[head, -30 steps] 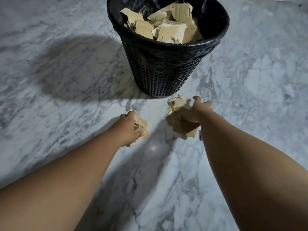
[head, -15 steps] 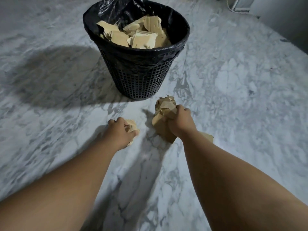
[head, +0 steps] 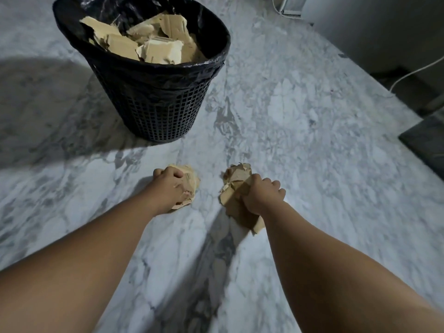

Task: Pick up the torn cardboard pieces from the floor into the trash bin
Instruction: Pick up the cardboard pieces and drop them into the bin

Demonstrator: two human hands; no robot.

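Note:
A black mesh trash bin (head: 163, 111) with a black liner stands on the marble floor at upper left, filled with several torn cardboard pieces (head: 153, 42). My left hand (head: 171, 186) grips a small wad of torn cardboard (head: 191, 180) in front of the bin. My right hand (head: 260, 197) grips a larger bunch of torn cardboard (head: 236, 188), which sticks out above and below the fist. Both hands hover above the floor, nearer to me than the bin.
Grey-veined marble floor (head: 300, 140) lies all around. A white cable (head: 413, 73) and a wall base run along the upper right. A dark slab (head: 425, 140) sits at the right edge. The bin's shadow falls to the left.
My right hand has closed round its cardboard bunch and lifted it. Both hands have risen with their cardboard, and the view has swung to the right.

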